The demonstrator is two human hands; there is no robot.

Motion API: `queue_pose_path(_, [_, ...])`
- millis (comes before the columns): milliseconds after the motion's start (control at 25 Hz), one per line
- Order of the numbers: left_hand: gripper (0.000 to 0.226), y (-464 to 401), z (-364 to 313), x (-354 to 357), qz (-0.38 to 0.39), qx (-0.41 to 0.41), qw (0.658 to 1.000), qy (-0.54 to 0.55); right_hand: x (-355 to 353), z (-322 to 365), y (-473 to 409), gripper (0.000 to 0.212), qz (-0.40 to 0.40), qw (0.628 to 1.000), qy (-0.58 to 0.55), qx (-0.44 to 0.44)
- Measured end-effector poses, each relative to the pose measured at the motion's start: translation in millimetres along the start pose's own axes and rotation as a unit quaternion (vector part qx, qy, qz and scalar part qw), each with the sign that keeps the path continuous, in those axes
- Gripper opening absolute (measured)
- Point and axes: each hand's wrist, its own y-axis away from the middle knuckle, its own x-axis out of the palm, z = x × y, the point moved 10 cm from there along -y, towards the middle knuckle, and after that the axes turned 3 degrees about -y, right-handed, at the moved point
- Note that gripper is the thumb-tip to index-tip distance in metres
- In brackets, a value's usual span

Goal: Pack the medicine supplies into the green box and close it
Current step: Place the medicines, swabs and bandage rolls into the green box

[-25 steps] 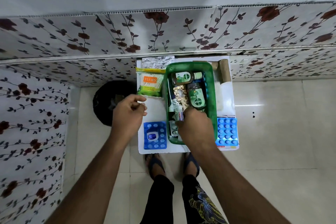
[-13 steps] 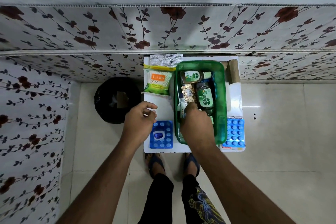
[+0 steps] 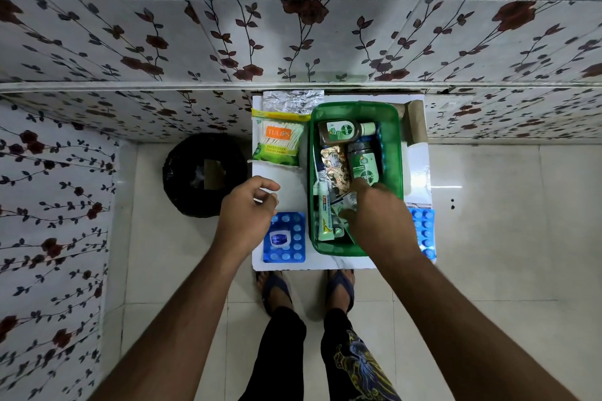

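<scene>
A: Start at the left. What is beside the bench (image 3: 286,182)?

B: A black bin (image 3: 204,174) on the floor. Then your left hand (image 3: 247,208) hovers over the bench's bare white top, fingers loosely curled, grasping nothing.

A: And around that hand?

B: Just beyond it lies the swab pack (image 3: 279,142), with a foil strip (image 3: 292,101) behind that at the wall. Near you, a blue blister sheet (image 3: 294,249) lies flat with a small jar (image 3: 279,239) on it.

A: Where is the box?

B: The green box (image 3: 392,153) sits open in the middle of the bench. Inside lie two bottles (image 3: 343,132), a gold strip (image 3: 335,166) and a tube (image 3: 324,215) along its left wall.

A: Your right hand?

B: Your right hand (image 3: 379,218) is down in the box, fingertips among the packets by the second bottle. I cannot tell whether it grips anything.

A: Further right?

B: A brown roll (image 3: 417,122) at the back, and another blue sheet (image 3: 423,228) at the bench's near right corner, part hidden by your arm.
</scene>
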Motion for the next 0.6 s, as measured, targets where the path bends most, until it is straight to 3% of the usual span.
queue_pose_path(200, [0.022, 1, 5, 2, -0.004, -0.006, 1.0, -0.004, -17, -18, 0, 0.035, -0.037, 0.999, -0.013, 0.023])
queue_pose_path(520, [0.023, 3, 12, 3, -0.007, -0.011, 1.0, -0.015, -6, -14, -1, 0.02, 0.014, 1.0, -0.021, 0.013])
queue_pose_path(600, [0.025, 5, 14, -1, -0.01, -0.005, 1.0, -0.029, -25, -20, 8, 0.02, -0.028, 0.998, -0.055, 0.015])
